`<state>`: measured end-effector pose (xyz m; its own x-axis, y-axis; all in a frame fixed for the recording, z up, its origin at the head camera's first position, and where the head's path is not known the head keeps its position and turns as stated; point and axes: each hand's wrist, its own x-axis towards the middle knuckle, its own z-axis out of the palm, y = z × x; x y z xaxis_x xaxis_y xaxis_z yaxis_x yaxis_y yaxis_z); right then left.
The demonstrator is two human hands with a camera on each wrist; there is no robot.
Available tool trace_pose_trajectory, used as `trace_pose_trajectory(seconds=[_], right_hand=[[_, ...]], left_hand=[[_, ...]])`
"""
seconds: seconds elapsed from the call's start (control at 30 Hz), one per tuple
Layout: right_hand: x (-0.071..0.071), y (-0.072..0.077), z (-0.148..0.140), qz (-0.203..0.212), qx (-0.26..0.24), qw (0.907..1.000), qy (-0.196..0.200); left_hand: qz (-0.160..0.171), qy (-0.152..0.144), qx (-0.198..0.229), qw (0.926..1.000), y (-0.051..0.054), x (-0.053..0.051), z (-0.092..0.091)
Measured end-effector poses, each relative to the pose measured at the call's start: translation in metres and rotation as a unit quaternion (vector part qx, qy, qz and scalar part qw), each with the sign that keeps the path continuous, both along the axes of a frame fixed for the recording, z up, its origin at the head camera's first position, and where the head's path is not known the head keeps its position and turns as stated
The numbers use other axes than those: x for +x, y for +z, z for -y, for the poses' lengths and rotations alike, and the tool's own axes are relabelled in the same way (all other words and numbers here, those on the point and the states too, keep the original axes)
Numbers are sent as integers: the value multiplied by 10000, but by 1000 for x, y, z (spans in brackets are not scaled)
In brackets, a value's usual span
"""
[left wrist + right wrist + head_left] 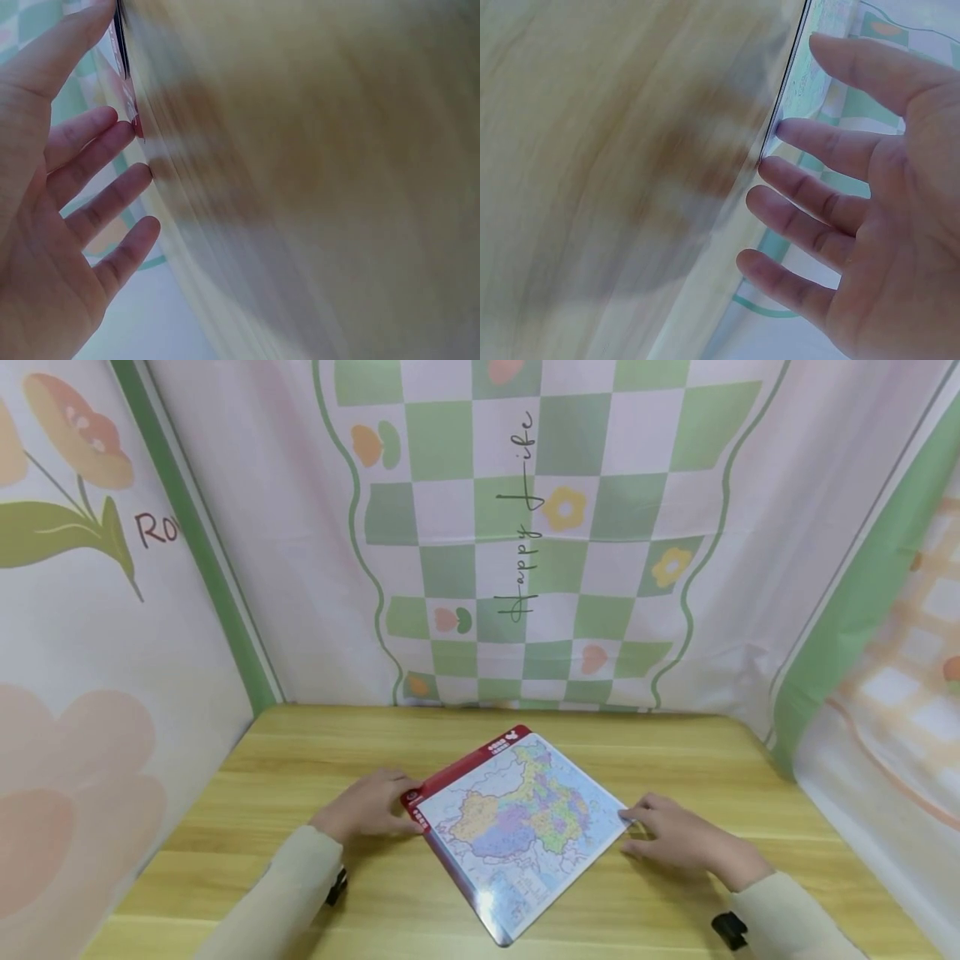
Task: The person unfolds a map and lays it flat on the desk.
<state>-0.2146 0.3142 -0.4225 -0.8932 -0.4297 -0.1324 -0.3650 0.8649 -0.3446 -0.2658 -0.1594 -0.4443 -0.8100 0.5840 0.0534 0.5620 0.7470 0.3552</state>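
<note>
A flat square map board [517,827], printed with a coloured map and banded in red along one side, lies turned cornerwise on the wooden table. At its left corner, my left hand [375,810] touches the red edge with spread fingers; the left wrist view shows the fingertips [124,139] along that thin edge. Over on the right corner, my right hand [671,831] has its fingertips at the board's rim. In the right wrist view its fingers are extended and apart, with the index and middle tips [784,129] against the edge.
The wooden table [300,752] spreads around the board. Behind it hangs a green and white checked curtain [525,543]; patterned cloth walls [97,693] stand on both sides. A glare spot shines on the board's near corner.
</note>
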Motion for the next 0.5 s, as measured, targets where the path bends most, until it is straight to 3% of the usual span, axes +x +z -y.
trace_pose_trajectory(seconds=[0.5], right_hand=[[-5,5,6,-164,-71,9998,95]], left_hand=[[-146,-10,-163,9998,-3,0,-1]])
